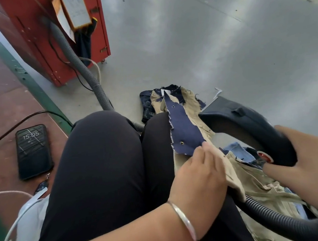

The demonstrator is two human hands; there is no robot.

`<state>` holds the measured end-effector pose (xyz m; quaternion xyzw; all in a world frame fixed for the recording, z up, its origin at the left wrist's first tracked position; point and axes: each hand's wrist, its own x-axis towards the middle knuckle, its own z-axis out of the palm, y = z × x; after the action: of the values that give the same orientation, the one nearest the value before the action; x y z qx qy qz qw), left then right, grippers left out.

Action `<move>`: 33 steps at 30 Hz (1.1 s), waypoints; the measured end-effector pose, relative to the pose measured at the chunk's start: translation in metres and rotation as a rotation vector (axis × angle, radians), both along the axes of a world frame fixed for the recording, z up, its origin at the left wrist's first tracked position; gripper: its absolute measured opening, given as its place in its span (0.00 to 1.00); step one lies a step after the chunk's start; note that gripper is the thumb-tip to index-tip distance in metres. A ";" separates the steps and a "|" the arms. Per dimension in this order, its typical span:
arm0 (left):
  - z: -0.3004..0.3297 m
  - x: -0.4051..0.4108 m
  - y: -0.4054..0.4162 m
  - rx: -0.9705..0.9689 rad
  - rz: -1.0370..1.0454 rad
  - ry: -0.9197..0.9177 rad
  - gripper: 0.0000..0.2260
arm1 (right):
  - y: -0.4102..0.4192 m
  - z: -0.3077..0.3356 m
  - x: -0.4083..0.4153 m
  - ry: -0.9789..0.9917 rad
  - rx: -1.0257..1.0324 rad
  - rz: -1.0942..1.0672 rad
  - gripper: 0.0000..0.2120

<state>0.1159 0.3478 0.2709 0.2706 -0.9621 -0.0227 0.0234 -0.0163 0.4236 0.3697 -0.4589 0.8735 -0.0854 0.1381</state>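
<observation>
One navy strip (185,129); long axis pointing away; left hand (197,174) apparently pinching

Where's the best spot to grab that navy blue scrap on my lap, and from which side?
Take the navy scrap at its near lower corner, coming from your body side, where the left hand pinches it. That corner lies free on the khaki cloth; the left edge is frayed and may shed threads. The right hand grips the black tool handle.
</observation>
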 end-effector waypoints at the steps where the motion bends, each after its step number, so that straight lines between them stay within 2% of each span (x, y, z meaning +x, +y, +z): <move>1: 0.001 0.006 0.001 0.019 0.016 -0.024 0.24 | -0.003 0.001 0.004 0.031 0.019 0.019 0.16; 6: -0.006 0.024 0.022 0.017 0.023 -0.101 0.21 | -0.020 0.003 0.021 0.147 0.129 0.132 0.19; 14: -0.011 0.008 0.023 0.061 0.056 -0.073 0.23 | -0.040 0.001 0.044 0.243 0.350 0.221 0.14; 17: -0.012 0.006 0.023 0.056 0.097 -0.061 0.22 | -0.061 -0.007 0.041 0.271 0.275 0.186 0.12; 20: -0.015 0.006 0.025 0.016 0.106 -0.062 0.28 | -0.097 -0.020 0.031 0.254 0.200 0.116 0.10; 22: -0.013 0.008 0.025 -0.007 0.112 -0.056 0.30 | -0.127 -0.025 0.018 0.202 0.186 0.080 0.08; 24: -0.010 0.012 0.025 -0.011 0.067 -0.058 0.28 | -0.147 -0.024 0.004 0.130 0.145 0.069 0.07; 26: -0.010 0.015 0.021 -0.017 0.030 -0.033 0.24 | -0.149 -0.010 -0.006 0.033 0.084 0.054 0.10; 28: -0.014 0.018 0.018 -0.054 -0.002 -0.032 0.25 | -0.134 0.009 -0.008 -0.064 0.022 0.077 0.11; 30: -0.015 0.020 0.015 -0.009 0.001 -0.025 0.25 | -0.106 0.024 -0.004 -0.019 0.016 0.142 0.13; 33: -0.013 0.020 0.017 0.059 0.003 -0.021 0.24 | -0.061 0.031 0.014 0.145 0.145 0.218 0.16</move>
<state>0.1361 0.3645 0.2577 0.2727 -0.9609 -0.0481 0.0052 -0.0023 0.3623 0.4012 -0.5447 0.8302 0.0266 0.1157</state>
